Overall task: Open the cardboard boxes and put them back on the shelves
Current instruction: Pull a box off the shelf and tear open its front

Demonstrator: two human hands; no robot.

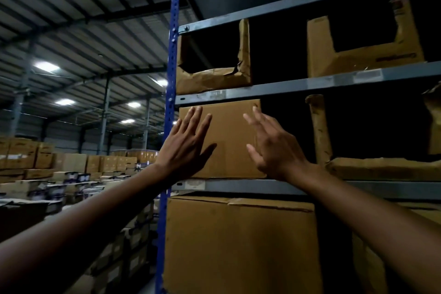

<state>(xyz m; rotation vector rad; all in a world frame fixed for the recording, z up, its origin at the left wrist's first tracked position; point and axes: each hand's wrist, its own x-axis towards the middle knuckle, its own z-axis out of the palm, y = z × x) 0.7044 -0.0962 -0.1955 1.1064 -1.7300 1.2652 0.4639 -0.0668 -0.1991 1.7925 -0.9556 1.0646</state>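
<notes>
Dim warehouse, steel shelves (310, 84). Left hand (188, 143) lies flat, fingers spread, on a smooth cardboard box (231, 133); right hand (274, 148) spread, contact unclear.

closed box (229, 136) fills bay, dark gap (284, 136) right

Both arms raised, left hand (187, 148) and right hand (274, 148) fingers straight.

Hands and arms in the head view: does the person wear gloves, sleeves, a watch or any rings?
No. The left hand and right hand are bare, without gloves. Both forearms are uncovered to the picture's edge; no sleeve shows. No watch, bracelet or ring is visible, though the light is dim.
</notes>
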